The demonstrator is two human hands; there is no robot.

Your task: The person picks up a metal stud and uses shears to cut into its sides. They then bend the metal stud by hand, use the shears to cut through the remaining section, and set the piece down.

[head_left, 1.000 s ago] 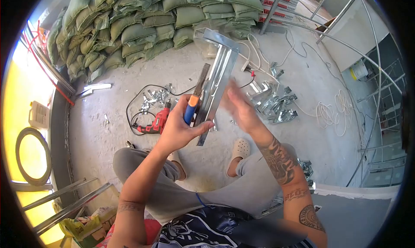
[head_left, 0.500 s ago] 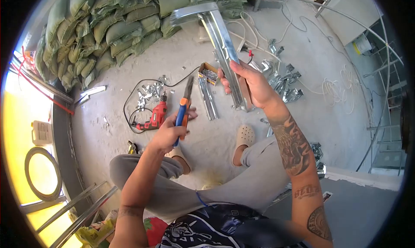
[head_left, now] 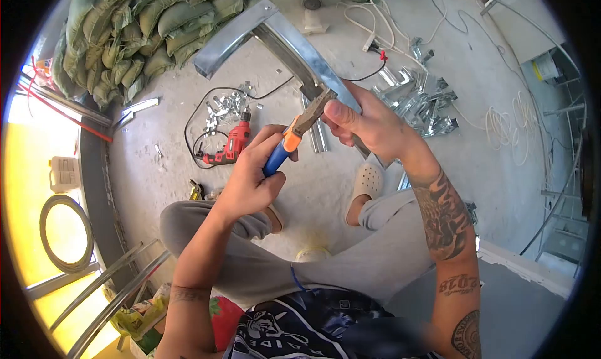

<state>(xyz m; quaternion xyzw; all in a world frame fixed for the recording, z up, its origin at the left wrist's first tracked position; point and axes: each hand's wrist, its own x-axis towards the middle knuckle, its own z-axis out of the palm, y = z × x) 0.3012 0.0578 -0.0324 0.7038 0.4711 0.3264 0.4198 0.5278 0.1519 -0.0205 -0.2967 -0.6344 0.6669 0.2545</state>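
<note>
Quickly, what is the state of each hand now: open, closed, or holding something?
Left hand: closed, holding the pliers by the handles.
Right hand: closed, holding the metal profile.

Drill (head_left: 228,148) on floor (head_left: 150,177) L of pliers (head_left: 294,132) + profile (head_left: 294,46), bracket pile (head_left: 426,105) to R, sandbags (head_left: 138,33) behind.

Both arms reach out in front, bent at the elbows. The left hand (head_left: 253,177) is curled tight like a fist. The right hand (head_left: 366,124) is closed too, a bit higher and close beside it.
</note>
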